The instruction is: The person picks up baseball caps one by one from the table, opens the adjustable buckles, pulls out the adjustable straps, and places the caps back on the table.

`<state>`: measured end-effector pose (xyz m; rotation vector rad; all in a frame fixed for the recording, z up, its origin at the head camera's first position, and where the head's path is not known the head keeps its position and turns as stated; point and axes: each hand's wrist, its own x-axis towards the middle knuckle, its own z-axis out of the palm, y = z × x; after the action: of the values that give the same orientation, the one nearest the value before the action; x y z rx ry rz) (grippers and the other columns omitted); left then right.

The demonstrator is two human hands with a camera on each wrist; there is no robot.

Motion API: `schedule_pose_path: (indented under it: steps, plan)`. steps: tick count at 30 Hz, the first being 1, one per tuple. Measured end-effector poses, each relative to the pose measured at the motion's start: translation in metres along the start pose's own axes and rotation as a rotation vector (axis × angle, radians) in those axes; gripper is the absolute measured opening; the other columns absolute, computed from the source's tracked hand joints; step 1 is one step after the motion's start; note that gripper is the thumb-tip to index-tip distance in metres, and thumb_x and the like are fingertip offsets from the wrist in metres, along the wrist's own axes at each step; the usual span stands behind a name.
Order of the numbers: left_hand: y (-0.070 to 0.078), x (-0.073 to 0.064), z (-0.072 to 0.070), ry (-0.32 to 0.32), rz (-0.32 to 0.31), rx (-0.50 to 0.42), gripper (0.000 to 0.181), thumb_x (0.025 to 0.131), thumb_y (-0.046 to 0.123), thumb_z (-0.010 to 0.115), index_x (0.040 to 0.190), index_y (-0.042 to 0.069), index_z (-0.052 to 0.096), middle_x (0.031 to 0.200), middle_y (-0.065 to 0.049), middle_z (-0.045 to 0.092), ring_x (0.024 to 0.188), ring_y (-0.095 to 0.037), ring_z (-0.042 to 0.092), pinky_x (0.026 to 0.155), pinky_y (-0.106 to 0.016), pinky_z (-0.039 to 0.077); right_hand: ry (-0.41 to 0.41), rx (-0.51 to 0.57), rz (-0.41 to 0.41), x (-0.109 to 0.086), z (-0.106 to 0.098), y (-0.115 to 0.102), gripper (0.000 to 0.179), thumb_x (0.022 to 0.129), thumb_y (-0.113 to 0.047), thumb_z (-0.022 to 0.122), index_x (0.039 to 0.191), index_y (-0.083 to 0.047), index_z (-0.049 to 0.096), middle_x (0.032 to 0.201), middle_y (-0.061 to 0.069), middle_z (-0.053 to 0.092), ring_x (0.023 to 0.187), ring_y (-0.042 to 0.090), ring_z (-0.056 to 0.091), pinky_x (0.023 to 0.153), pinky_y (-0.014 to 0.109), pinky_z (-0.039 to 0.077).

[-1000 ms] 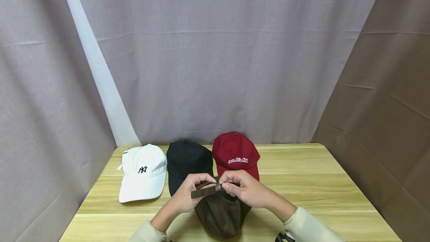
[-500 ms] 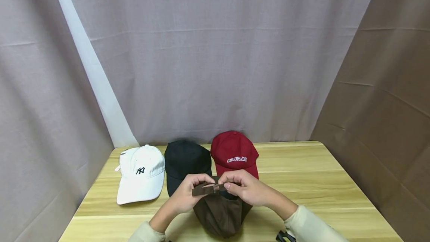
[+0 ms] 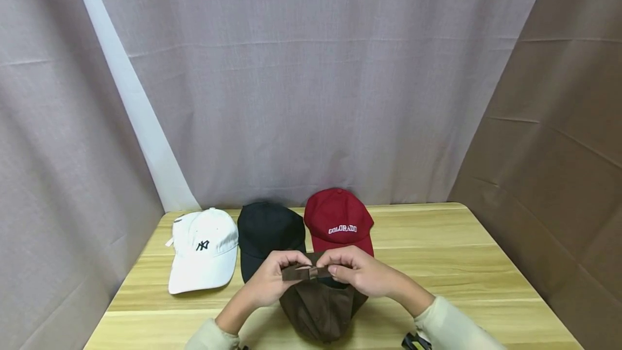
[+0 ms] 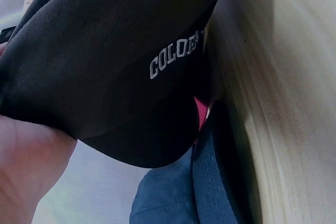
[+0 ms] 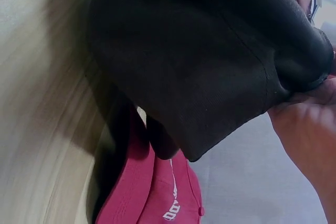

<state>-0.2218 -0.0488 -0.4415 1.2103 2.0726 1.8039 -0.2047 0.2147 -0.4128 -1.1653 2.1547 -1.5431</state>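
Note:
A brown baseball cap [image 3: 318,312] is held up near the front of the table, its crown toward me. Both hands work at its back strap [image 3: 295,274], which has a small fastener [image 3: 313,273] between them. My left hand [image 3: 268,284] pinches the strap to the left of the fastener. On the other side, the thumb and fingers of my right hand [image 3: 362,274] pinch the strap. In the left wrist view the cap [image 4: 115,72] shows white lettering on its front. The right wrist view shows the cap's side [image 5: 184,61], with the fingertips mostly hidden behind it.
A white cap [image 3: 209,247] lies at the left of the wooden table [image 3: 452,263]. Beside it is a black cap [image 3: 269,226], then a red cap [image 3: 337,209] lettered COLORADO, both just beyond the held cap. Grey curtains [image 3: 291,96] stand behind the table.
The strap's free left end has shifted slightly right, and more strap shows to the right of the fastener. My right hand has edged right; the left hand has barely moved.

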Motion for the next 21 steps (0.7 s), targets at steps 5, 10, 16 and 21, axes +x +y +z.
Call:
schedule_pose_path:
  steps: [5,10,16,21]
  plan:
    - [0.000,0.001,0.000,0.009,0.046,-0.024,0.010,0.100,0.005,0.071,0.106,-0.002,0.074,0.092,-0.012,0.073,0.084,0.002,0.060,0.074,-0.021,0.053,0.028,0.003,-0.034,0.001,0.002,0.000,0.024,0.105,0.002,0.052,0.118,-0.002,0.072,0.068,0.018,0.046,0.062,-0.001,0.042,0.055,0.019,0.039]
    - [0.005,0.003,0.003,0.017,0.069,-0.030,0.008,0.100,0.003,0.070,0.106,-0.002,0.073,0.091,-0.019,0.071,0.086,0.002,0.061,0.076,-0.022,0.055,0.093,-0.049,-0.047,0.004,0.008,-0.006,0.011,0.106,-0.006,0.061,0.106,-0.006,0.072,0.078,0.017,0.062,0.073,0.002,0.058,0.067,0.023,0.053]
    - [0.008,0.002,0.004,0.031,0.068,-0.033,0.008,0.100,0.002,0.069,0.105,-0.003,0.073,0.089,-0.019,0.069,0.084,0.002,0.059,0.074,-0.021,0.053,0.086,0.018,-0.037,0.006,0.012,-0.014,0.008,0.106,-0.005,0.060,0.100,-0.001,0.064,0.069,0.019,0.051,0.064,0.002,0.048,0.057,0.020,0.043]
    - [0.007,0.001,0.003,0.012,0.087,-0.055,0.011,0.103,0.003,0.066,0.105,-0.005,0.073,0.089,-0.013,0.070,0.084,0.002,0.060,0.073,-0.022,0.055,0.063,0.050,-0.041,0.005,0.011,-0.016,0.009,0.106,-0.001,0.058,0.101,0.004,0.064,0.067,0.019,0.043,0.062,0.000,0.043,0.054,0.020,0.037]
